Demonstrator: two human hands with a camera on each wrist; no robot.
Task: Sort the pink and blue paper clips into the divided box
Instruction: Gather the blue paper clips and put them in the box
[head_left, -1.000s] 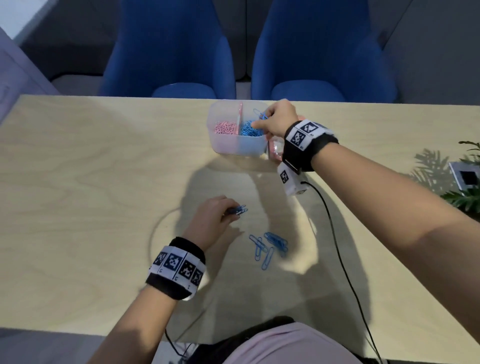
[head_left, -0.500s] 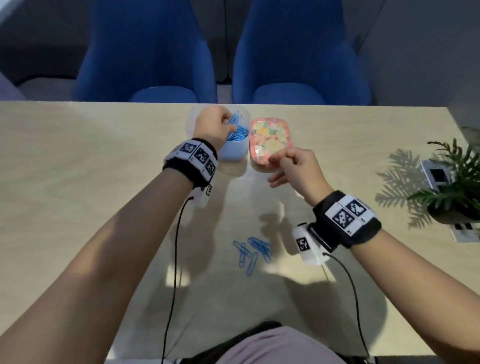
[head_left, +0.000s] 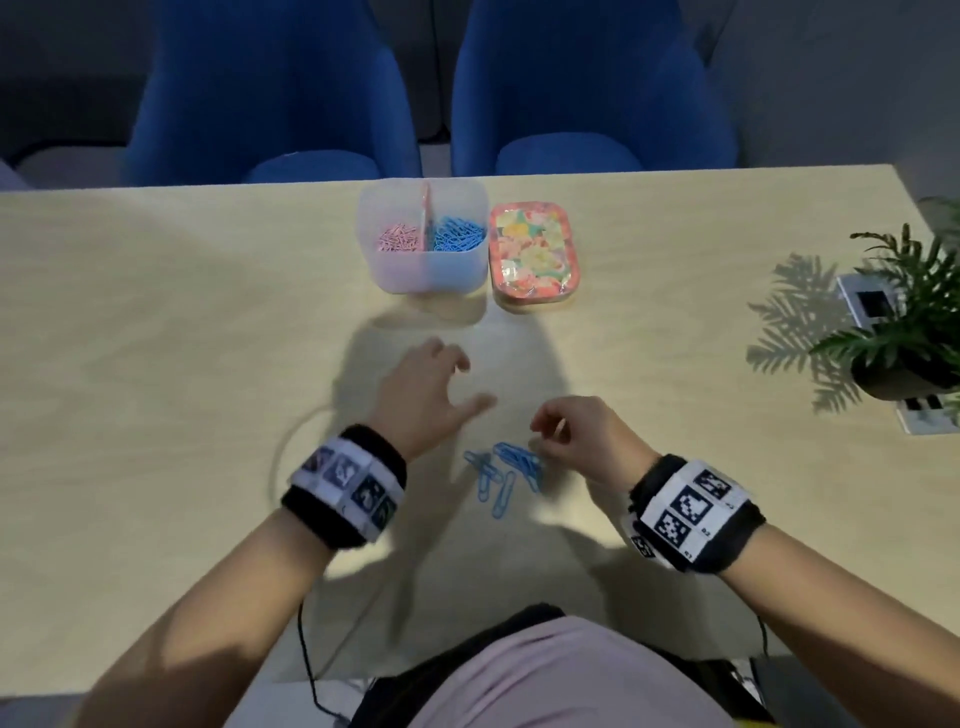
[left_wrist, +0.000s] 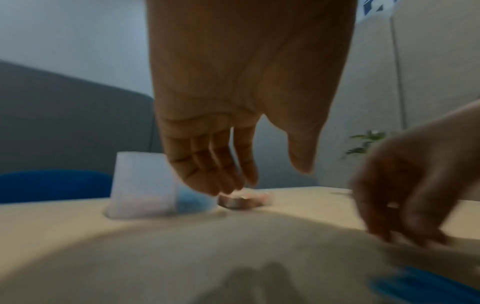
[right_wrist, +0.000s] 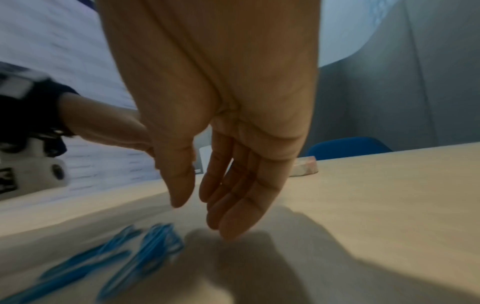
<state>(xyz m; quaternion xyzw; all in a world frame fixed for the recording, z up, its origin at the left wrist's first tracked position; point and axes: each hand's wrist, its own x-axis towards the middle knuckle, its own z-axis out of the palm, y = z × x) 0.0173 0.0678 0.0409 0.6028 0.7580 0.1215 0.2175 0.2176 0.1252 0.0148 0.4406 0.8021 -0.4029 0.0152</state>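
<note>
While pink clips (head_left: 398, 238) and blue clips (head_left: 459, 235) already filled the 2 halves of the divided box (head_left: 423, 270), a few loose blue clips (head_left: 506, 470) lay on the surface (head_left: 156, 338) — left hand (head_left: 423, 395) spread, right hand (head_left: 584, 436) loosely curled beside them, both empty.

The pale wooden table (head_left: 156, 364) before me carried the divided box (head_left: 423, 262) at upper centre, a floral tin (head_left: 535, 260) touching its right side, loose blue paper clips (head_left: 506, 475) at centre, and a potted plant (head_left: 906, 358) at right.
</note>
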